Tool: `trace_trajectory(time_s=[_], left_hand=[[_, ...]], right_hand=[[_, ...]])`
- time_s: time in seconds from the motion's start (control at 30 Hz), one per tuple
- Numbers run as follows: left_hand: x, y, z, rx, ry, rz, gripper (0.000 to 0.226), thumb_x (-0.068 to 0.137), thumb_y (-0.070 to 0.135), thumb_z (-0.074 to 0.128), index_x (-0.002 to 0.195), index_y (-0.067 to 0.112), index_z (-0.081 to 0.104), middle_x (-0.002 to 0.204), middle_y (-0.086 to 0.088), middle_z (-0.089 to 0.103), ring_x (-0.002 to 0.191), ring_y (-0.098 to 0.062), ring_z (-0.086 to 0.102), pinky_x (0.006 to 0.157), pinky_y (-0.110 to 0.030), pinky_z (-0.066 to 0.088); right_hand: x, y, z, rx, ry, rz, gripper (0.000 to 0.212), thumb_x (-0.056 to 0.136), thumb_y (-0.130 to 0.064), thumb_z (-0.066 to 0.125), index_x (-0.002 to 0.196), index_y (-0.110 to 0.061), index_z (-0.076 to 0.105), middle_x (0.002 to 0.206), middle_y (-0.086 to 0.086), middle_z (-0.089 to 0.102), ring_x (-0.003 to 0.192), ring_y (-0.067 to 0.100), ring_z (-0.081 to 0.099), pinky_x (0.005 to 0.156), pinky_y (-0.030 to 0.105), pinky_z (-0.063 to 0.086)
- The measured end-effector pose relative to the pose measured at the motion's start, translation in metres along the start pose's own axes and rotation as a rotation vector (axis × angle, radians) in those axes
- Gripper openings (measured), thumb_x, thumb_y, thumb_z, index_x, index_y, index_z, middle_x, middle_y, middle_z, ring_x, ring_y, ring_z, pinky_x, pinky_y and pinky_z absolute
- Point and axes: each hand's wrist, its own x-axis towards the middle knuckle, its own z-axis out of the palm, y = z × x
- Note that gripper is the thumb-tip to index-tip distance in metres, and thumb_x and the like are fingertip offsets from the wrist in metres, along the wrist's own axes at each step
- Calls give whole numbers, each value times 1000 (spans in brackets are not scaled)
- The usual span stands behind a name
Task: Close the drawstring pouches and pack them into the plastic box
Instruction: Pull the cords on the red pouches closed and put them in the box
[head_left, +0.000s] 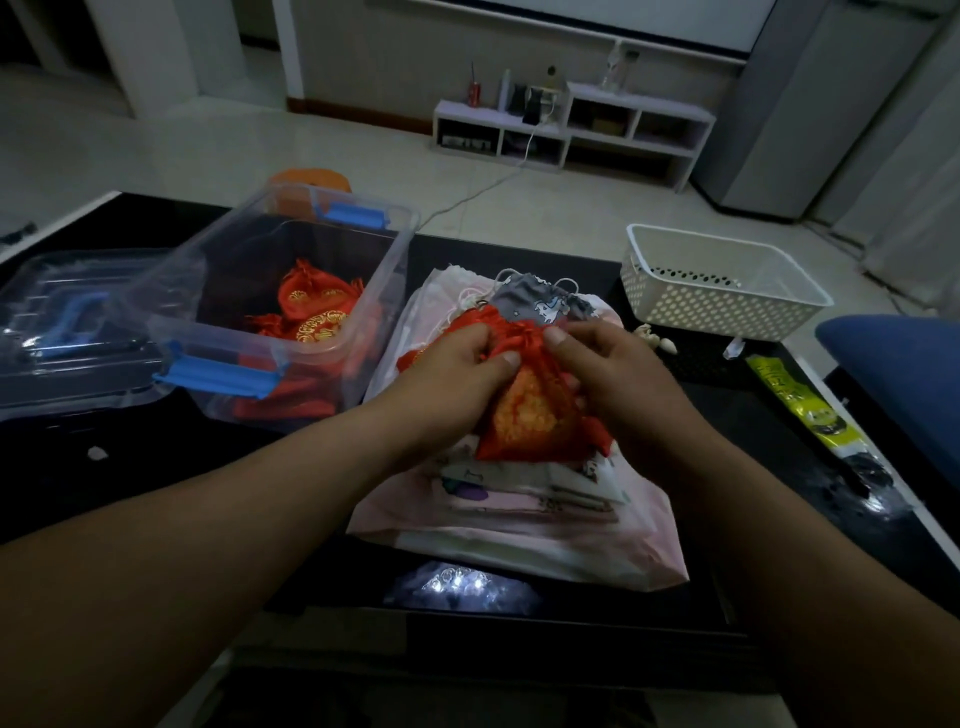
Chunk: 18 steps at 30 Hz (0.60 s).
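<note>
A red drawstring pouch with a gold pattern (530, 415) is held above a pile of pale fabric pouches (519, 514) in the middle of the dark table. My left hand (462, 364) pinches its gathered neck from the left. My right hand (597, 358) grips the neck from the right. A grey pouch with white animal print (540, 301) lies at the far end of the pile. The clear plastic box (249, 332) with blue latches stands to the left, holding several red and gold pouches (311, 306).
The box's clear lid (67, 322) lies at the far left. A white perforated basket (722, 286) stands at the back right. A yellow packet (800, 405) lies near the right table edge, beside a blue seat (904, 364). A low white shelf stands on the floor behind.
</note>
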Motion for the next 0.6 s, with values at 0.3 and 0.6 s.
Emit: trace_trajectory(time_s=[0.3, 0.6], left_hand=[[-24, 50, -29, 304, 329, 312, 15, 106, 32, 56, 104, 19, 63, 95, 4, 68, 87, -9, 65, 73, -32, 54], [-30, 70, -150, 113, 436, 118, 37, 100, 37, 63, 133, 29, 52, 119, -3, 64, 100, -21, 70, 73, -36, 63]], right_hand=[[-18, -38, 23, 174, -164, -16, 19, 99, -28, 67, 99, -9, 69, 100, 23, 76, 92, 44, 74, 86, 56, 59], [40, -118, 123, -174, -137, -285, 22, 103, -39, 60, 107, -19, 68, 87, 2, 72, 62, 0, 68, 55, 17, 51]])
